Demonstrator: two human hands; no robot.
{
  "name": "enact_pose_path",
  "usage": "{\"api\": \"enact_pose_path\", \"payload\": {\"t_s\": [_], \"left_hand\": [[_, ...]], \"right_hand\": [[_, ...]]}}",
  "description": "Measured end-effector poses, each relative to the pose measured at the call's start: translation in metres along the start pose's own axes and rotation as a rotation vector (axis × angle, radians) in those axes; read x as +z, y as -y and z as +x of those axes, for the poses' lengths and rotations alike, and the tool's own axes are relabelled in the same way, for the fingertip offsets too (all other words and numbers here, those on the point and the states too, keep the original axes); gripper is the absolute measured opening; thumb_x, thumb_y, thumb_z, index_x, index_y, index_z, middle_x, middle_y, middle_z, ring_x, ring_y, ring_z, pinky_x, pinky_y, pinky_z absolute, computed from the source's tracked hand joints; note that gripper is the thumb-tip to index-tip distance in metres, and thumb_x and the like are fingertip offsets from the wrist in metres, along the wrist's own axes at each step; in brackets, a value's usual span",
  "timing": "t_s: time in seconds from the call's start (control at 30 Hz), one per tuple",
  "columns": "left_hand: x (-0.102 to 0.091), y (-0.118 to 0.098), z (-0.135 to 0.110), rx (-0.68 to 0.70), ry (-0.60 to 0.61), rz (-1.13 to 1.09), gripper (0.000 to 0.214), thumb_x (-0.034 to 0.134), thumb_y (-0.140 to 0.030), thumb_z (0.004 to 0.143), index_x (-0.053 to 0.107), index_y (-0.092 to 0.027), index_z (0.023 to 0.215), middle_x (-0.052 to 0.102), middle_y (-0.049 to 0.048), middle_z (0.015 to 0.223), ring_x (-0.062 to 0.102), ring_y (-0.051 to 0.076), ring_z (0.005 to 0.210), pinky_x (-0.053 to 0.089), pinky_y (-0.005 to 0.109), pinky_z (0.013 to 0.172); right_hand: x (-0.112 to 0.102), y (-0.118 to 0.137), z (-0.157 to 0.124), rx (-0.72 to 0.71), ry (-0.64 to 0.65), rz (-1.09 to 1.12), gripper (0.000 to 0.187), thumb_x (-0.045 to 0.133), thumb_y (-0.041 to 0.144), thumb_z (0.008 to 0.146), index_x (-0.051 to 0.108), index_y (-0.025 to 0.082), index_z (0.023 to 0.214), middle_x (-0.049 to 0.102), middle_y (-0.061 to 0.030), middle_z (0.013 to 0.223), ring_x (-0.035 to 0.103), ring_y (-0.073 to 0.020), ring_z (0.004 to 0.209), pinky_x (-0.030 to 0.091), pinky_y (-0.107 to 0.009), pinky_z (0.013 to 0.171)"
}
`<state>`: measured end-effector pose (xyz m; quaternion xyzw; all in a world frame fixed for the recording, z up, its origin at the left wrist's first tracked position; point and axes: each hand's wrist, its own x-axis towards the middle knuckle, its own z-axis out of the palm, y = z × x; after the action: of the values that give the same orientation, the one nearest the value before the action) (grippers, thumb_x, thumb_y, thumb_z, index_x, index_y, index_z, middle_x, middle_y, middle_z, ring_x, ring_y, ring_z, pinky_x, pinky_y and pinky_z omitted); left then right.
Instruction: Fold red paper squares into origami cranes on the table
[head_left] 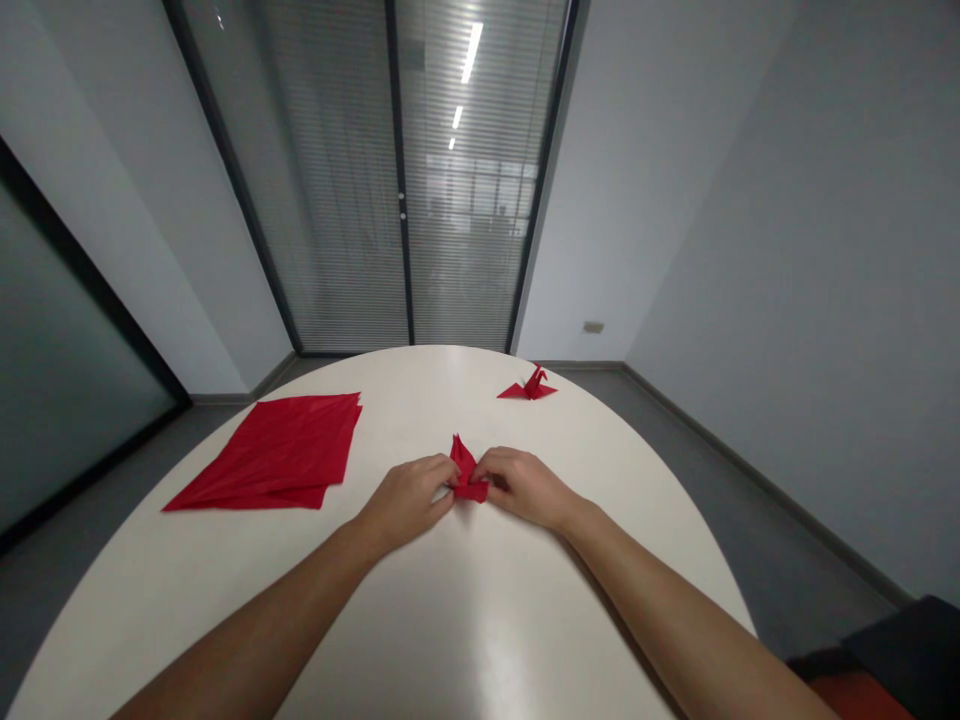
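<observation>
A small piece of folded red paper (465, 470) lies on the white oval table (465, 620), its pointed tips sticking up. My left hand (409, 497) pinches its left side with closed fingers. My right hand (521, 483) pinches its right side, fingers also curled shut. Both hands rest on the tabletop near the table's middle, and the lower part of the paper is hidden between the fingers.
A stack of flat red paper sheets (277, 452) lies on the left of the table. A finished red paper crane (531, 386) stands near the far right edge. Glass doors with blinds (405, 180) are behind the table.
</observation>
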<state>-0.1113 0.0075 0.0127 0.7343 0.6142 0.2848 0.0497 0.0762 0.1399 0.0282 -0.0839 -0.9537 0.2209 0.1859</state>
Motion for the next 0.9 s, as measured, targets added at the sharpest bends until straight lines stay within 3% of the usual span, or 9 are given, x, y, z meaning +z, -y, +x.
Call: {"api": "enact_pose_path", "payload": {"t_s": [0.13, 0.23, 0.4, 0.5, 0.63, 0.77, 0.9], "left_hand": [[-0.002, -0.004, 0.001, -0.031, -0.006, -0.033, 0.013, 0.054, -0.025, 0.096, 0.066, -0.024, 0.099, 0.071, 0.0038, 0.102, 0.065, 0.022, 0.095, 0.049, 0.032, 0.084], [-0.001, -0.003, 0.002, -0.041, -0.027, -0.066, 0.021, 0.048, -0.028, 0.1, 0.067, -0.022, 0.103, 0.071, 0.0061, 0.102, 0.063, 0.023, 0.099, 0.048, 0.035, 0.086], [0.003, 0.002, 0.005, -0.126, -0.062, -0.096, 0.022, 0.048, -0.026, 0.097, 0.066, -0.02, 0.085, 0.068, 0.0065, 0.089, 0.062, 0.024, 0.09, 0.047, 0.036, 0.08], [0.006, 0.006, 0.006, -0.163, -0.093, -0.114, 0.014, 0.053, -0.023, 0.093, 0.066, -0.02, 0.087, 0.069, 0.0064, 0.091, 0.063, 0.023, 0.087, 0.047, 0.036, 0.079], [0.008, 0.007, 0.007, -0.189, -0.101, -0.181, 0.015, 0.054, -0.02, 0.091, 0.066, -0.021, 0.101, 0.071, 0.0064, 0.095, 0.064, 0.023, 0.09, 0.048, 0.036, 0.082], [0.011, 0.01, 0.006, -0.227, -0.139, -0.259, 0.04, 0.055, -0.018, 0.09, 0.051, -0.022, 0.129, 0.071, 0.0047, 0.096, 0.066, 0.022, 0.089, 0.05, 0.035, 0.081], [0.015, 0.015, 0.004, -0.204, -0.155, -0.237, 0.056, 0.054, -0.015, 0.089, 0.038, -0.021, 0.143, 0.069, 0.0039, 0.096, 0.066, 0.021, 0.088, 0.05, 0.035, 0.082]], "right_hand": [[-0.002, 0.0, -0.001, 0.026, -0.007, 0.009, 0.009, 0.064, 0.019, 0.091, 0.072, 0.02, 0.095, 0.071, -0.0046, 0.088, 0.063, -0.0185, 0.082, 0.047, -0.029, 0.077], [-0.001, -0.001, -0.001, 0.071, -0.019, 0.039, 0.013, 0.062, 0.027, 0.095, 0.072, 0.019, 0.096, 0.07, -0.0049, 0.088, 0.062, -0.0186, 0.081, 0.046, -0.029, 0.075], [0.003, -0.002, 0.001, 0.15, -0.031, 0.081, 0.014, 0.063, 0.027, 0.094, 0.072, 0.018, 0.099, 0.07, -0.0052, 0.088, 0.06, -0.018, 0.079, 0.044, -0.029, 0.073], [0.008, -0.003, 0.002, 0.182, -0.061, 0.121, 0.018, 0.065, 0.026, 0.092, 0.071, 0.019, 0.107, 0.07, -0.0049, 0.091, 0.06, -0.0172, 0.077, 0.044, -0.028, 0.072], [0.014, -0.005, 0.004, 0.208, -0.095, 0.204, 0.033, 0.063, 0.025, 0.092, 0.065, 0.021, 0.125, 0.07, -0.0038, 0.092, 0.06, -0.0159, 0.074, 0.045, -0.027, 0.07], [0.018, -0.005, 0.005, 0.236, -0.114, 0.227, 0.04, 0.062, 0.025, 0.092, 0.06, 0.021, 0.132, 0.07, -0.0027, 0.087, 0.059, -0.0151, 0.07, 0.044, -0.026, 0.066], [0.021, -0.005, 0.006, 0.26, -0.128, 0.237, 0.044, 0.063, 0.024, 0.091, 0.056, 0.021, 0.134, 0.07, -0.002, 0.087, 0.061, -0.0151, 0.071, 0.045, -0.027, 0.066]]}}
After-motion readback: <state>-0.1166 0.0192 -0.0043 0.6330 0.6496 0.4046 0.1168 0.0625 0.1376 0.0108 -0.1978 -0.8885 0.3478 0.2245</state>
